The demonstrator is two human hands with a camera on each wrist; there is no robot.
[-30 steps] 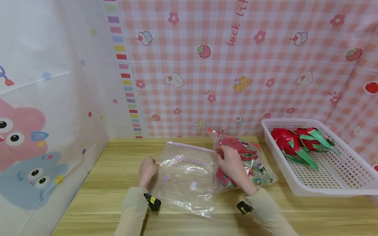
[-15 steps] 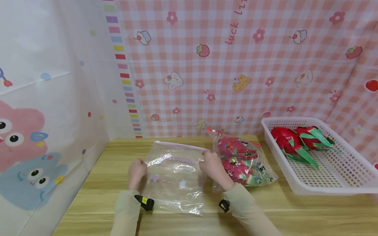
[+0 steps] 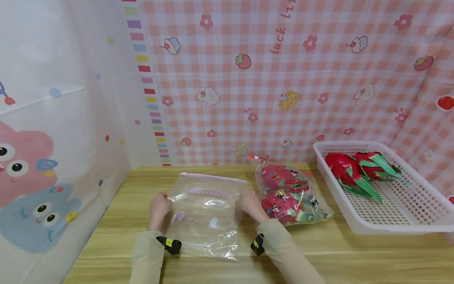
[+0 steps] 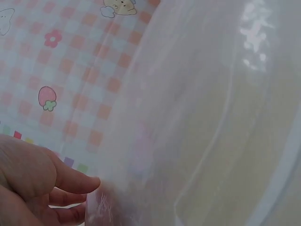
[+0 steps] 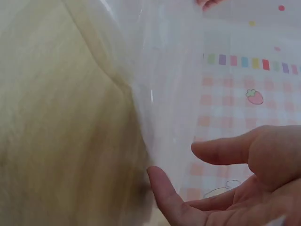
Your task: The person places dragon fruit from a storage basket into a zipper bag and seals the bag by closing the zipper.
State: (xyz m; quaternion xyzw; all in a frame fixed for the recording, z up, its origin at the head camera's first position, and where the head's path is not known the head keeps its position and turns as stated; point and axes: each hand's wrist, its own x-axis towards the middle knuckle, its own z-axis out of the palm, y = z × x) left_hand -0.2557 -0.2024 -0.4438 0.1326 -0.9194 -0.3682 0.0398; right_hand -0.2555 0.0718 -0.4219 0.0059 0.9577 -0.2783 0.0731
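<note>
White cloth (image 3: 88,118): hangs beyond the worktop's left edge.
Worktop (image 3: 106,240): wood; bare grain between its left edge and the left hand.
Left hand (image 3: 159,205): thumb and fingers pinching the clear bag's left edge.
Clear bag (image 3: 205,215): left of the worktop's middle, between the hands; looks flat, purple print, zip strip near the back edge.
Right hand (image 3: 248,203): thumb and fingers spread, index fingertip at the clear bag's right edge.
Checked cloth (image 3: 220,130): upright behind the back edge.
Filled bag (image 3: 294,193): just right of the right hand; rounded red-and-green pieces inside; blocks room on that side.
White basket (image 3: 400,229): worktop's right side, near the filled bag's corner; two red fruits (image 3: 342,169) with green leaves at its rear left.
</note>
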